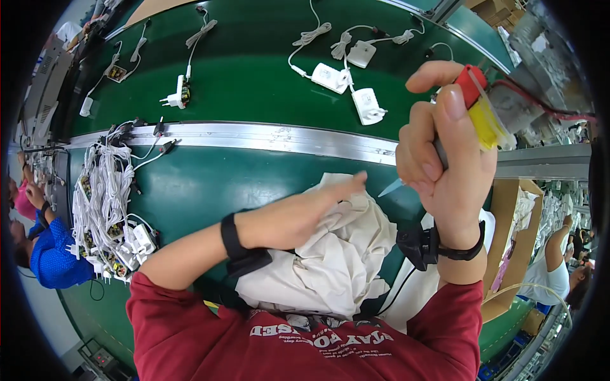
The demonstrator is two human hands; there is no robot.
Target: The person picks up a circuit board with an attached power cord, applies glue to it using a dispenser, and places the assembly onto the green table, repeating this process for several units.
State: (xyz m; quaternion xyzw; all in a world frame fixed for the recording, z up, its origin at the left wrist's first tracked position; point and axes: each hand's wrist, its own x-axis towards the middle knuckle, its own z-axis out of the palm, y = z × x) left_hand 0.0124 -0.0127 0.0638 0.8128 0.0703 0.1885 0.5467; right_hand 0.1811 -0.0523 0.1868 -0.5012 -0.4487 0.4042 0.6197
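My left hand (302, 219) lies over a crumpled white cloth (343, 260) in front of me, fingers stretched out and slightly blurred. My right hand (448, 146) is raised at the right, fingers curled round a slim tool whose pale blue pointed tip (392, 187) sticks out below toward the left. The rest of that tool is hidden in the palm. Close by the right thumb and forefinger is a red and yellow piece (480, 105) with a dark red cable; whether the fingers touch it I cannot tell. Both wrists wear black straps.
A pile of white adapters with bundled cables (111, 203) lies at the left. Beyond a metal rail (267, 136), white plug adapters (330, 77) and an opened one (181, 94) rest on the green belt (248, 63). A cardboard box (508, 247) stands at the right; other people work at both sides.
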